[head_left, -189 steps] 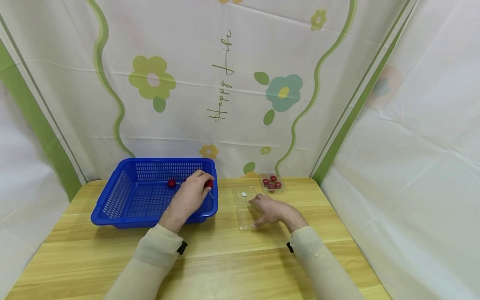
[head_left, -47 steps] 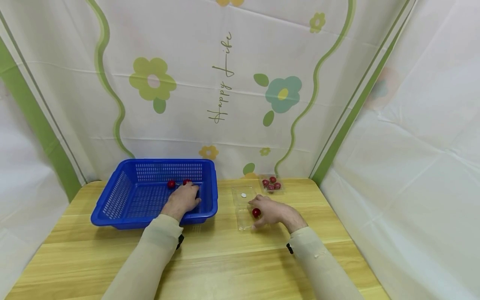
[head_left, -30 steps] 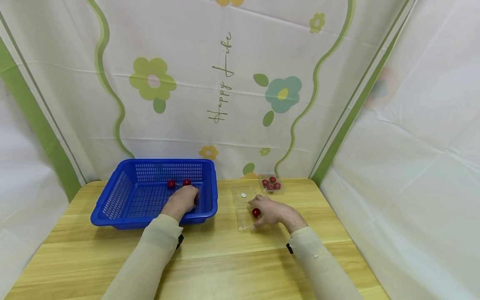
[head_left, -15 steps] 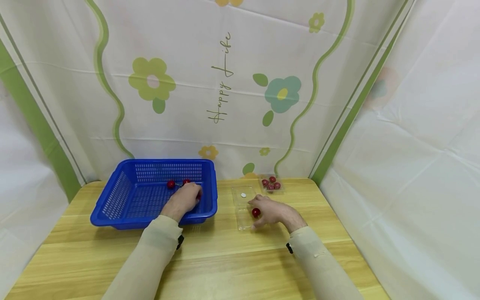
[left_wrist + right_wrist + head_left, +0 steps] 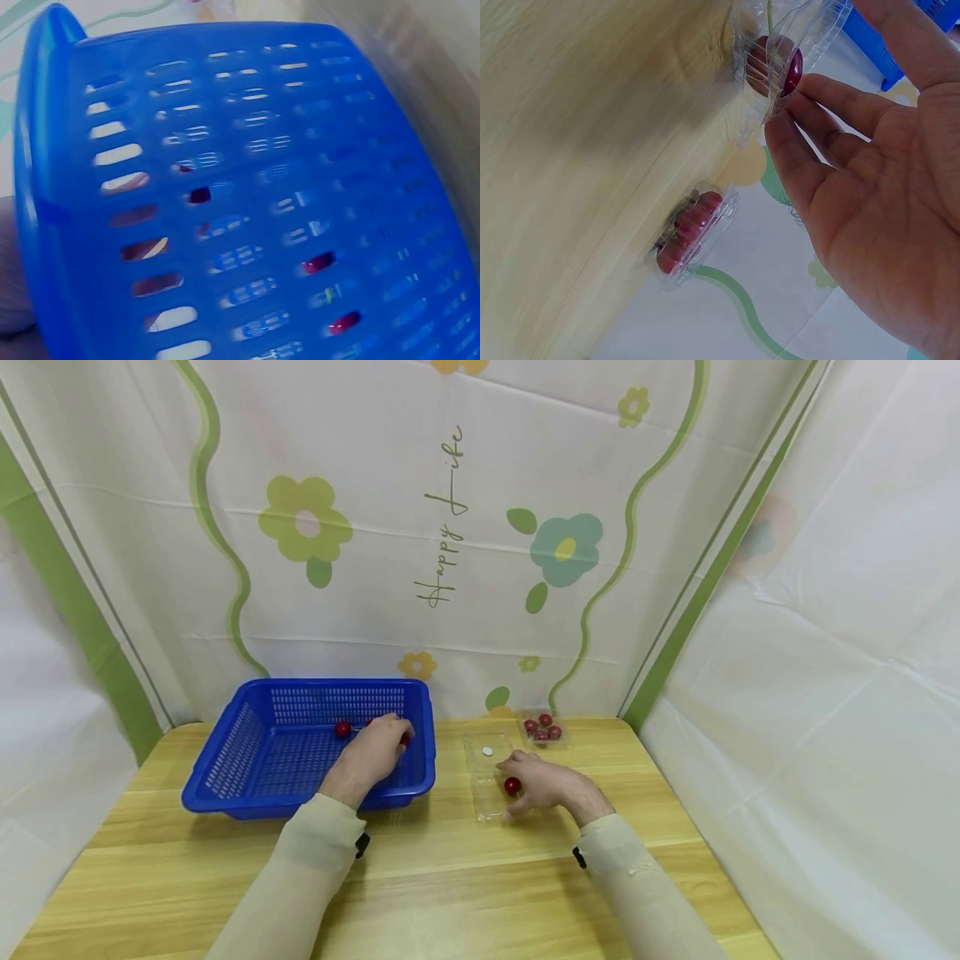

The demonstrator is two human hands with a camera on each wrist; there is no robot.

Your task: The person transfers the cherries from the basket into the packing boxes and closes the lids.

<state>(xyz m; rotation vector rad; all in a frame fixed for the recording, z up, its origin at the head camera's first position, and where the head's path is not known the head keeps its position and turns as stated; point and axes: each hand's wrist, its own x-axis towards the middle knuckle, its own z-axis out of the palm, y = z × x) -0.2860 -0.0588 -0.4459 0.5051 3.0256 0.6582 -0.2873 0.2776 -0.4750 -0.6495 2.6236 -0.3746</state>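
In the head view my left hand [image 5: 373, 752] is inside the blue plastic basket [image 5: 197, 795], over its right half. Its bent fingers pinch a red cherry [image 5: 406, 740], largely hidden under the fingertips. Another cherry [image 5: 342, 729] lies on the basket floor, and one more shows partly beside the hand. My right hand [image 5: 543, 781] rests at the right side of an opened clear plastic clamshell box [image 5: 483, 802], fingers spread and fingertips at its edge. One cherry [image 5: 512, 786] sits in the box's near half; the right wrist view shows this cherry [image 5: 791, 71] through the plastic.
A second clear box [image 5: 562, 739] with several cherries stands at the back right of the wooden table [image 5: 450, 893]. A white round sticker [image 5: 487, 751] is on the opened box's far half. A patterned curtain [image 5: 360, 610] hangs right behind the table.
Since the oldest frame a cherry has come into the opened box. My left hand went back into the basket, took hold of another cherry, and has risen slightly rightward. My right hand stays put.
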